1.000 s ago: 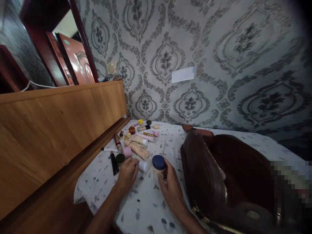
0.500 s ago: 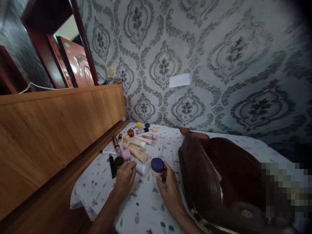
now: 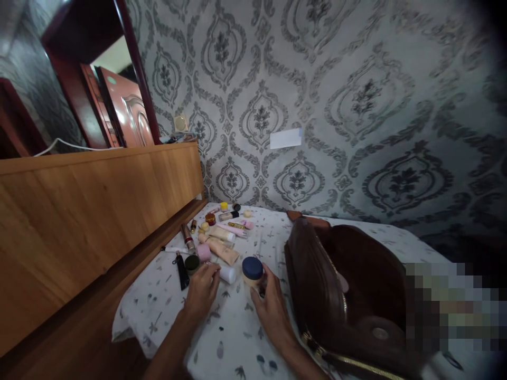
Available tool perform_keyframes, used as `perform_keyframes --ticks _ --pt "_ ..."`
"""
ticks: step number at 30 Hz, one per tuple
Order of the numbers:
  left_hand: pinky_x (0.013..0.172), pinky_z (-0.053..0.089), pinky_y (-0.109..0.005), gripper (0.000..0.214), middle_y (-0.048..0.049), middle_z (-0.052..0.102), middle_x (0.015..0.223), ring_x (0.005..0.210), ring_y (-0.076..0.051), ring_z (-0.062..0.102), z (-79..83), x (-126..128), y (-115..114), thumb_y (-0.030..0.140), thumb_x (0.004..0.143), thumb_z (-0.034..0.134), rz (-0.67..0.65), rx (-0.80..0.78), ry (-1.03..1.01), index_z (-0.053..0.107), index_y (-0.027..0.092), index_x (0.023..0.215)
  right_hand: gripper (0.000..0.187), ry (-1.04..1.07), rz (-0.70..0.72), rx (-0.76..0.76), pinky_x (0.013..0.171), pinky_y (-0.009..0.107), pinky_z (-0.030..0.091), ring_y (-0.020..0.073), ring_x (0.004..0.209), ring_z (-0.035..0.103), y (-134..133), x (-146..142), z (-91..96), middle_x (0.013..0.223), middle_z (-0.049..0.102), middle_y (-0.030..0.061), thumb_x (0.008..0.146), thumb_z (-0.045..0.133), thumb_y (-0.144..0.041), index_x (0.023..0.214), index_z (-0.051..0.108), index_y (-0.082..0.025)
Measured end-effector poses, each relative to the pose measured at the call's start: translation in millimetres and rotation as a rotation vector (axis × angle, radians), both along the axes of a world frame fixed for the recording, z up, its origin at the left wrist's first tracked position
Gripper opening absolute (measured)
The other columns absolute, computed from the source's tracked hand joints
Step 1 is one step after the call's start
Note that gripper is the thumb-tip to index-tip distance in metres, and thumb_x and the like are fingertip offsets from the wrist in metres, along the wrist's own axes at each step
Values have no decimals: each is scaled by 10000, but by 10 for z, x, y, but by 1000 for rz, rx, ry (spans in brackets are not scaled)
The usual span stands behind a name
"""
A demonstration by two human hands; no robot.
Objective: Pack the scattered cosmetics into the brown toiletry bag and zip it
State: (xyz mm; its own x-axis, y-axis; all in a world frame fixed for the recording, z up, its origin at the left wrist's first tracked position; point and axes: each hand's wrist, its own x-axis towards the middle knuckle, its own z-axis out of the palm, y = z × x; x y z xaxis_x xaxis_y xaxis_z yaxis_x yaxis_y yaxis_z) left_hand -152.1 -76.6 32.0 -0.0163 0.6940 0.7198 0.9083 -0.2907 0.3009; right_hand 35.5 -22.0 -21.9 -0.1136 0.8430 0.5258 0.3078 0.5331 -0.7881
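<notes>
My right hand grips a beige jar with a dark blue lid, standing on the patterned white sheet. My left hand rests on the sheet with its fingers curled onto a small white tube. Just beyond my left hand lie a pink-capped tube, a dark round pot and a black tube. A brown leather bag lies open to the right of my right hand.
Several more cosmetics lie scattered toward the wall: beige tubes, a red pot, a yellow cap. A wooden headboard runs along the left. Patterned grey wallpaper stands behind. A pixelated patch covers the lower right.
The view has tilted and drifted a little. Both hands stay in nearly the same places, the right still on the blue-lidded jar, the left still on the white tube.
</notes>
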Motion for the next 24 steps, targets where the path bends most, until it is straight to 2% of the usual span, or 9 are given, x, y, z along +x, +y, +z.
perform_keyframes --ticks 7,14,18,24 --pt "734 538 -312 212 -74 698 869 822 -195 670 3 11 0 191 933 440 18 -3 14 649 180 969 586 11 0 28 1045 490 430 277 1231 509 6 -21 -9 1319 507 118 839 465 -240 1409 328 -228" --pt "755 545 -322 215 -83 704 903 837 -204 677 -47 -10 3 249 940 451 -3 -18 -4 652 183 982 654 -14 15 49 1081 494 405 272 1273 478 -60 -5 73 1349 488 145 798 466 -134 1428 302 -194" --pt "766 541 -324 201 -78 708 915 844 -210 680 -71 -37 33 274 930 478 -22 -18 11 652 192 987 681 -16 19 30 1114 490 372 263 1308 444 -96 5 127 1373 468 146 794 458 -115 1445 273 -189" --pt "780 542 -328 213 -80 701 916 842 -207 677 -33 1 31 283 938 467 -23 -46 24 649 180 980 662 -40 55 -7 1140 484 333 267 1332 412 -105 32 164 1392 440 179 809 445 -144 1445 262 -122"
